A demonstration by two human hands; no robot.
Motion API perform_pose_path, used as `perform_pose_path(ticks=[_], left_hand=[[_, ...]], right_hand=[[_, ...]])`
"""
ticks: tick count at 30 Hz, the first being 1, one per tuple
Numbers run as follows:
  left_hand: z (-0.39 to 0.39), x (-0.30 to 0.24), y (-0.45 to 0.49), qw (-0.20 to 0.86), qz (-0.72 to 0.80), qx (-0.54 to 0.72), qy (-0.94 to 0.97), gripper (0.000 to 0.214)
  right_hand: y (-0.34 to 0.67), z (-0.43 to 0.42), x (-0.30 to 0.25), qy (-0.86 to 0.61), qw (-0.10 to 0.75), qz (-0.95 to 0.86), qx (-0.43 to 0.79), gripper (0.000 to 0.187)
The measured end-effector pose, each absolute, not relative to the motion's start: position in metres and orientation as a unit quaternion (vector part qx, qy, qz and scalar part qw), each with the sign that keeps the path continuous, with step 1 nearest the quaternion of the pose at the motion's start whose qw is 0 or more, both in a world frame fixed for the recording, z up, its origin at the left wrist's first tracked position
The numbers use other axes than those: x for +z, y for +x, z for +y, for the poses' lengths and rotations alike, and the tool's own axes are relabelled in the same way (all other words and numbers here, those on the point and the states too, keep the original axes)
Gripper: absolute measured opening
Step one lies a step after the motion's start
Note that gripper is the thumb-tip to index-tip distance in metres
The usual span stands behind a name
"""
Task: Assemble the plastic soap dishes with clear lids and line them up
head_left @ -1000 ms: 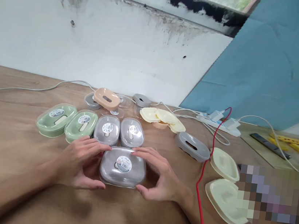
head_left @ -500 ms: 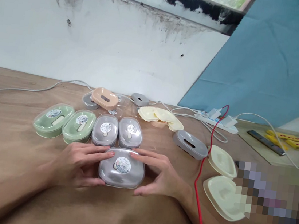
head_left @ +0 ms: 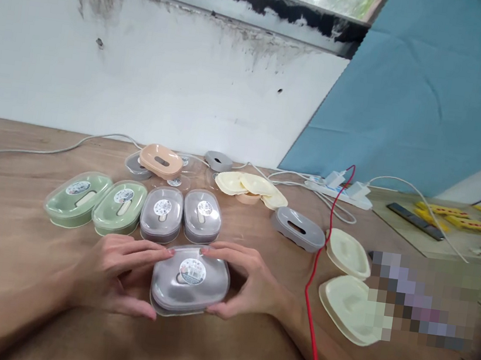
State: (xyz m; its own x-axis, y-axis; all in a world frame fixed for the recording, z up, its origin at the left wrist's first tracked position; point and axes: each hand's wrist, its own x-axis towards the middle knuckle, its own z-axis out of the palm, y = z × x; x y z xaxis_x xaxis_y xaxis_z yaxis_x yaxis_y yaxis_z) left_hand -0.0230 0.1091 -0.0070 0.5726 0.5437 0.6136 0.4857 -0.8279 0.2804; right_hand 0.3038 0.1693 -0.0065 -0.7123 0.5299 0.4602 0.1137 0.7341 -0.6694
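A grey soap box [head_left: 188,295] with a clear lid and a round sticker sits in front of me, slightly turned. My left hand [head_left: 115,273] is around its left side, fingertips on the far edge of the lid and thumb at the near left corner. On the other side, my right hand [head_left: 247,281] grips it, fingers on the far edge and thumb at the near right corner. Just beyond it stand two more lidded grey soap boxes [head_left: 202,222] [head_left: 161,221]. To their left are two lidded green soap boxes [head_left: 118,214] [head_left: 75,205].
Behind lie a peach dish part [head_left: 161,161], pale yellow trays [head_left: 251,185] and a small grey part [head_left: 219,160]. On the right are a grey slotted tray [head_left: 298,229], pale green trays [head_left: 354,308], a red cable [head_left: 310,307] and a power strip [head_left: 345,194]. A blurred patch covers something there.
The held grey soap box has turned a little, its right side tipping away from me. My right thumb has closed onto its near right corner. The whole view has shifted slightly.
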Motion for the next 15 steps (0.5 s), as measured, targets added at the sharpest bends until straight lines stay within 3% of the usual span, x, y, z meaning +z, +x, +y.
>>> perform_pose_path(ticks=[8, 12, 15], left_hand=[[0.107, 0.002, -0.031, 0.021, 0.337, 0.456, 0.823, 0.044], [0.106, 0.005, -0.028, 0.014, 0.356, 0.445, 0.822, 0.033], [0.106, 0.006, -0.024, 0.011, 0.35, 0.441, 0.826, 0.031]], right_hand=[[0.323, 0.181, -0.004, -0.25, 0.45, -0.771, 0.374, 0.079], [0.337, 0.192, 0.006, -0.367, 0.505, -0.757, 0.193, 0.067], [0.342, 0.202, 0.007, -0.452, 0.497, -0.738, 0.07, 0.061]])
